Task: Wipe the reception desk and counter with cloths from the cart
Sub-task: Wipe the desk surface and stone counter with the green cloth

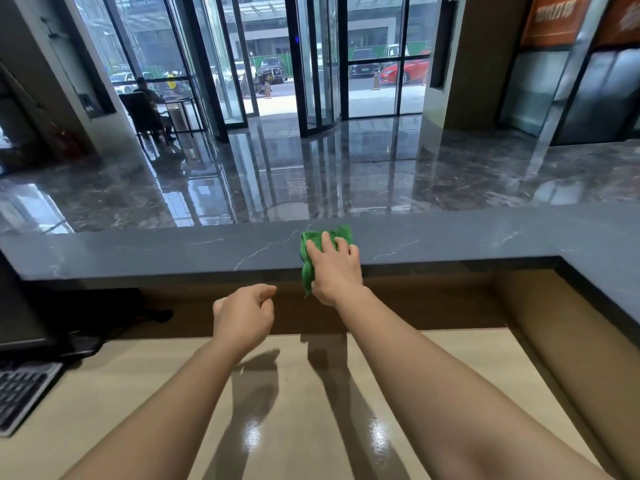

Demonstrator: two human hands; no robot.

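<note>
Two hands show: one left hand and one right hand, each on a bare forearm. There is one green cloth. The bench has two levels: one dark bench of veined stone above and one pale bench below. One keyboard lies at the left edge. In the lobby beyond, one seated person is beside one small table. Two orange posters hang at the upper right, a near poster and a far poster. Outside the glass stand one red car and one dark car; the paler cars behind them are too blurred to count.
</note>
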